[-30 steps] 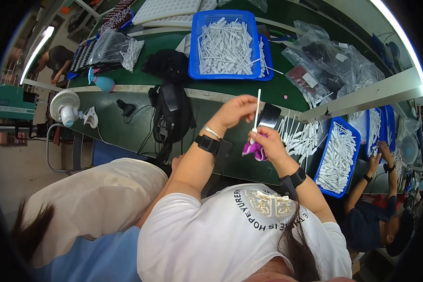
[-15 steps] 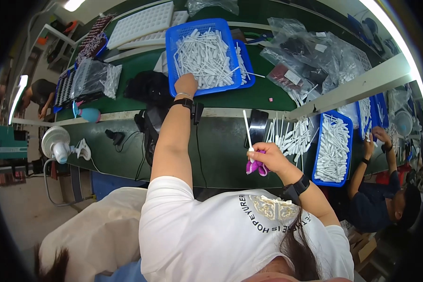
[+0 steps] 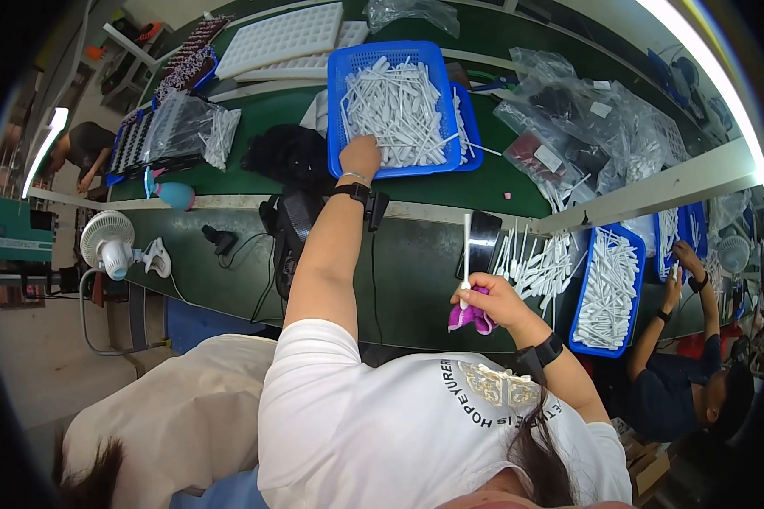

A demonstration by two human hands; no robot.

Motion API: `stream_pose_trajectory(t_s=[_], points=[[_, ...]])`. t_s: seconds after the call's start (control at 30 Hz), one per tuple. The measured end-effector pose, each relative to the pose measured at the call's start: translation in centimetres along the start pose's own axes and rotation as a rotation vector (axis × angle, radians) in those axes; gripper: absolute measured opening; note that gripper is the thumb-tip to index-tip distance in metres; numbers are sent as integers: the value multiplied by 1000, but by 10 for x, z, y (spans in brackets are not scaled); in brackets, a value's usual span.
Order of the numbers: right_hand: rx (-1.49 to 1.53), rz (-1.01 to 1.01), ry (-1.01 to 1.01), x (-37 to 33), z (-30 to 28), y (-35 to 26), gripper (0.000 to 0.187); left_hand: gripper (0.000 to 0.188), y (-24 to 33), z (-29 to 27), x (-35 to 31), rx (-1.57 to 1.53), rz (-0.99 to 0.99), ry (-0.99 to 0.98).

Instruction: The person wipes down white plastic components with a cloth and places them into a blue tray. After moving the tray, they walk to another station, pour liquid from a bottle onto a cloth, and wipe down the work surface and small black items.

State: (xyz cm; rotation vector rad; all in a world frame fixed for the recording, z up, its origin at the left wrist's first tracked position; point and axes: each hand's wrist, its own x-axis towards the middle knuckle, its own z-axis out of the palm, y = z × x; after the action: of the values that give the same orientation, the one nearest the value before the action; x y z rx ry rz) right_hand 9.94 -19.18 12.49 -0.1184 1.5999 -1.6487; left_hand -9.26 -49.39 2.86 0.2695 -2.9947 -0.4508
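Note:
My left hand point(image 3: 361, 159) reaches over the near left corner of a blue basket point(image 3: 343, 102) heaped with white plastic sticks point(image 3: 395, 106). Its fingers curl down among the pieces, and whatever they grip is hidden. Nearer to me, my right hand point(image 3: 494, 299) is closed around one white plastic stick point(image 3: 467, 246) with a thicker lower end, held upright. A purple cloth point(image 3: 471, 319) is bunched in the same hand, below the stick. Loose white sticks point(image 3: 547, 267) lie on the green table just right of this hand, beside a dark glossy object point(image 3: 484, 233).
A second blue basket point(image 3: 579, 327) of white sticks stands at the right, close to a co-worker point(image 3: 679, 382). Clear plastic bags point(image 3: 569, 110) lie behind a pale metal bar point(image 3: 654, 195). White foam trays point(image 3: 280, 38), a black bag point(image 3: 289, 157) and a small fan point(image 3: 108, 242) are to the left.
The view has shifted, so the whole scene sits a little further right. The stick in my right hand stands more upright. My left hand stays at the basket's near corner.

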Motion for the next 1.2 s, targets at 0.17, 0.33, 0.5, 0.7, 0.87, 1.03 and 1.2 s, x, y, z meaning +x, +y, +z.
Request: stream_pose_trajectory(t_s=[0.17,0.33,0.5,0.7,0.87,1.03,1.2], points=[[174,-50,-38,1,-4,9,8,16,-2,-10,-3,-236,-131,123],[162,-6,-29,6,-7,10,8,17,9,-23,-20,-1216,-211,155],[-77,83,107,29,-15,5,8,21,45,-31,-84,-2059,-201,-367],[26,-78,103,38,-2,-19,9,28,74,-24,-140,-2179,-29,-622],[193,-4,45,48,5,-17,15,32,82,-27,-160,-2105,-24,-749],[382,5,64,48,8,14,19,30,78,-46,-151,-1525,24,-763],[198,-12,114,38,12,35,19,17,3,-34,-31,-963,-203,70]])
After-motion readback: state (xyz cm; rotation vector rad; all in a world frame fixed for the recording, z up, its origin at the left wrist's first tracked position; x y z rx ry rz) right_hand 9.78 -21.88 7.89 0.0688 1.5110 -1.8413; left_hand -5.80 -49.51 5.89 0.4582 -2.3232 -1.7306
